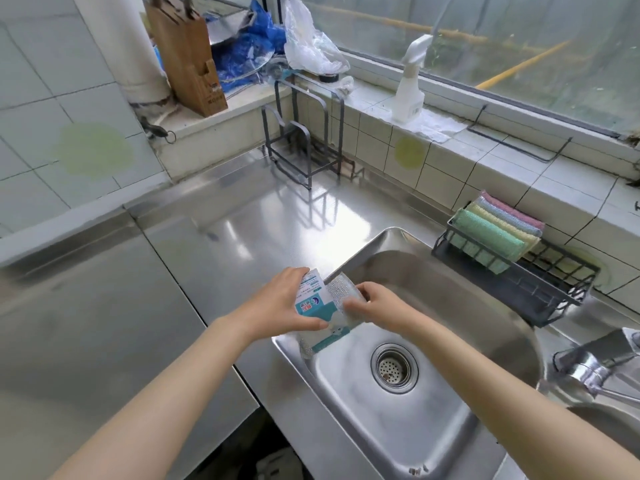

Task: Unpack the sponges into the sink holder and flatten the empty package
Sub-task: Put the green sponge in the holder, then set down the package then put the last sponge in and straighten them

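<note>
Both my hands hold the sponge package (313, 303) over the left rim of the sink (408, 420). It is a white and teal card with clear dotted plastic. My left hand (280, 301) grips its printed card side. My right hand (375, 304) pinches the clear plastic end. The black wire sink holder (540, 289) stands on the far right rim. Several sponges (491, 233), green, yellow, blue and pink, stand on edge in the holder's left half. Whether anything is inside the package I cannot tell.
A steel counter (214, 237) spreads left of the sink. A dark metal rack (304, 147) stands at the back. On the tiled ledge are a white spray bottle (410, 88), a knife block (187, 53) and plastic bags (308, 39). The faucet (595, 368) juts in at right.
</note>
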A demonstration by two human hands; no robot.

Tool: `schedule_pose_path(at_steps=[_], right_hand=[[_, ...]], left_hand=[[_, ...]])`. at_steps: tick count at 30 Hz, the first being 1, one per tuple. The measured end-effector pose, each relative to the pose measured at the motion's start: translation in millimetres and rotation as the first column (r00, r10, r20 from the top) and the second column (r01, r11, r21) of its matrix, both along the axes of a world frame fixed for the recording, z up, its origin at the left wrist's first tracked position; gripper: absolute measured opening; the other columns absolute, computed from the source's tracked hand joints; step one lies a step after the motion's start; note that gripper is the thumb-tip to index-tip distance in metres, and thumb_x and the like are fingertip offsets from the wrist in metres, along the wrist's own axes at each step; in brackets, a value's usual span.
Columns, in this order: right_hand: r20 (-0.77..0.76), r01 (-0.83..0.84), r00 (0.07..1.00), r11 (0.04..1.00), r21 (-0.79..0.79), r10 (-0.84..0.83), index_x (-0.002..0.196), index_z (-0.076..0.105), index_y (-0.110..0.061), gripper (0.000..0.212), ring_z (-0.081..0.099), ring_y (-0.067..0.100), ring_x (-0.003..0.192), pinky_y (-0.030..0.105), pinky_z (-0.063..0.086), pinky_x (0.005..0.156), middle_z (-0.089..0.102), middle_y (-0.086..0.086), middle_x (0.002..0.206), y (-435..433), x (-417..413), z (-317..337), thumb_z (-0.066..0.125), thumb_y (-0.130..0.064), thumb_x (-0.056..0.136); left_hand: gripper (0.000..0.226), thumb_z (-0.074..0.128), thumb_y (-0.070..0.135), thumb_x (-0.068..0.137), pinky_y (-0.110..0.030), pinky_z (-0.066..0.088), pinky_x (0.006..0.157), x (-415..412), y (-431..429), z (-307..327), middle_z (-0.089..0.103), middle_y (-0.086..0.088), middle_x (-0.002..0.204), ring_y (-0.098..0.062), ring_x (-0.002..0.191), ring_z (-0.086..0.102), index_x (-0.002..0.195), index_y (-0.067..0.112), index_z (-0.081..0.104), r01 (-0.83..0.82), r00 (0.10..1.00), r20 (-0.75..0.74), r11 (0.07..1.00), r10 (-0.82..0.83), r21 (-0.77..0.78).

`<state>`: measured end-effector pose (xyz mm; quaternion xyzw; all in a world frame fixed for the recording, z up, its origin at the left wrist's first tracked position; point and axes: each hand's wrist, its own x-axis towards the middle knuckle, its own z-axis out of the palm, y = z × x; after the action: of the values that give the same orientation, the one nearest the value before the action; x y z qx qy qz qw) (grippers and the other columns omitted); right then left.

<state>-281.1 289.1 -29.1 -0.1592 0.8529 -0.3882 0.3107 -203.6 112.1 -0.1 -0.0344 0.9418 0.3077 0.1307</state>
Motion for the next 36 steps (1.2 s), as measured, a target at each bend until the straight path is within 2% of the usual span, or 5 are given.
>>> schedule_pose_path(at_steps=[5,13,17,26,36], right_hand=[[-0.029,-0.044,0.999,0.996,-0.077,0.042,0.094,0.053,-0.014,0.017,0.054,0.016,0.085,0.033,0.045,0.077,0.058,0.003,0.093,-21,15,9,0.061,-0.023,0.083],[-0.14,-0.107,0.987,0.973,-0.203,0.079,0.089,0.049,-0.015,0.011,0.047,0.005,0.066,0.017,0.038,0.061,0.049,-0.01,0.074,-51,29,31,0.059,-0.019,0.086],[-0.142,-0.079,0.989,0.956,-0.281,0.04,0.09,0.051,-0.017,0.01,0.054,0.016,0.082,0.031,0.045,0.079,0.056,0.002,0.09,-61,33,31,0.06,-0.017,0.085],[-0.102,-0.105,0.991,0.97,-0.219,0.085,0.091,0.052,-0.019,0.01,0.052,0.004,0.072,0.008,0.042,0.061,0.055,-0.008,0.081,-77,47,18,0.059,-0.02,0.086],[-0.036,-0.142,0.99,0.976,-0.167,0.138,0.098,0.051,-0.015,0.014,0.052,0.002,0.073,0.015,0.041,0.065,0.055,-0.01,0.082,-83,67,10,0.057,-0.02,0.087]], left_hand=[[0.099,0.073,0.053,0.061,-0.036,0.035,0.107,30,-22,-2,0.039,-0.001,0.138,-0.016,0.125,0.039,0.14,0.018,0.026,-0.067,0.998,0.007,0.998,0.067,-0.005],[0.087,0.074,0.042,0.069,-0.029,0.034,0.104,85,-60,-3,0.041,-0.001,0.134,-0.016,0.124,0.04,0.139,0.017,0.028,-0.242,0.968,-0.062,0.97,0.243,0.018],[0.086,0.074,0.041,0.07,-0.033,0.037,0.103,119,-82,-9,0.043,-0.001,0.129,-0.017,0.121,0.041,0.139,0.017,0.029,-0.366,0.927,-0.067,0.93,0.368,0.043],[0.089,0.073,0.034,0.073,-0.033,0.034,0.108,177,-98,-42,0.033,-0.003,0.145,-0.017,0.131,0.038,0.143,0.018,0.021,-0.602,0.783,0.032,0.743,0.621,0.291],[0.108,0.077,0.032,0.069,-0.041,0.021,0.118,198,-97,-70,0.011,-0.001,0.157,-0.019,0.144,0.015,0.146,0.02,0.003,-0.638,0.758,0.049,0.724,0.65,0.262]])
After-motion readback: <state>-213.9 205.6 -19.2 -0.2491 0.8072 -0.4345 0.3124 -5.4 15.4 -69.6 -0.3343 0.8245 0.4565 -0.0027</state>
